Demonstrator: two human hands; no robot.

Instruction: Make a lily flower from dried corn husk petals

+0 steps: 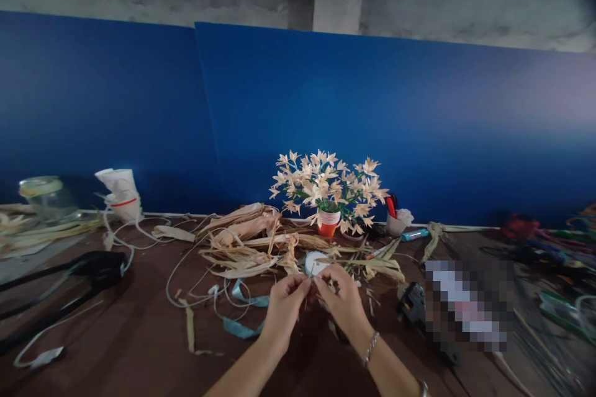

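Observation:
My left hand (pixel 287 305) and my right hand (pixel 342 299) meet low in the middle of the head view, fingertips pinched close together. Something small and thin is between them, too small to name. Just behind the fingertips lies a round white object (pixel 316 263). Farther back stands an orange and white pot (pixel 328 223) with pale flowers (pixel 321 183) on green stems. Dry husks (pixel 246 236) are heaped to the left of the pot. A bracelet is on my right wrist.
Blue ribbon (pixel 242 327) and white cable lie left of my hands. A black tool (pixel 414 304) is at the right, near tangled wires. At the left are a glass jar (pixel 49 198), a white cup-like object (pixel 121 195) and black straps (pixel 100 267). A blue partition (pixel 326 93) stands behind.

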